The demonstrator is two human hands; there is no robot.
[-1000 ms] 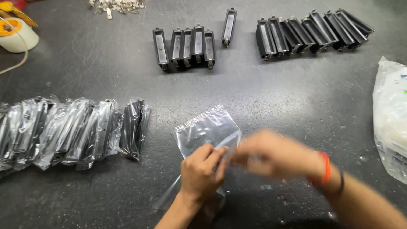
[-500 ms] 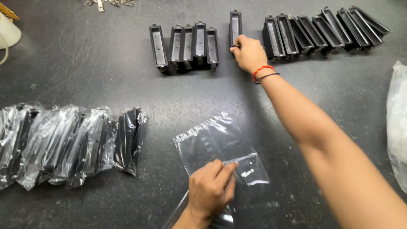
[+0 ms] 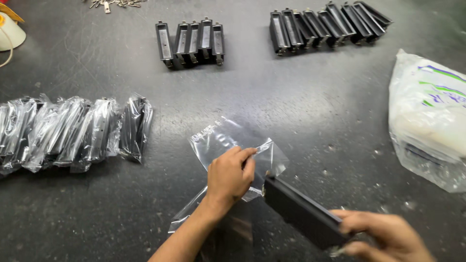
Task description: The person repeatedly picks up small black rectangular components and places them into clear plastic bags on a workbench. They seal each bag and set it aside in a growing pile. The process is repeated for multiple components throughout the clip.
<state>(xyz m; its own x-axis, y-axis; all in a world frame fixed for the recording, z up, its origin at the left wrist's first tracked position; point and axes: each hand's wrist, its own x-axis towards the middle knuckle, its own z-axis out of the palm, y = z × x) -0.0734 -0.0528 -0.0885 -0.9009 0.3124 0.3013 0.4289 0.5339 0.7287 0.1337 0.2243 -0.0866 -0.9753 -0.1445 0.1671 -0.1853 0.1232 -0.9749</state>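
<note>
My left hand [image 3: 230, 175] pinches the edge of a small clear plastic bag [image 3: 228, 140] lying on the dark table [image 3: 310, 106]. My right hand [image 3: 383, 235] grips one end of a long black plastic part [image 3: 301, 212], whose far end sits right at the bag's mouth beside my left fingers. More clear bags lie under my left forearm.
A row of bagged black parts [image 3: 73, 131] lies at the left. Two groups of loose black parts stand at the back, a small one in the middle [image 3: 191, 41] and a longer one to the right [image 3: 325, 22]. A big white plastic sack [image 3: 429, 116] sits at the right edge.
My right hand reached to the back, picked a single black part standing between the two groups, and brought it down to the bag's mouth. My left hand stayed on the bag.
</note>
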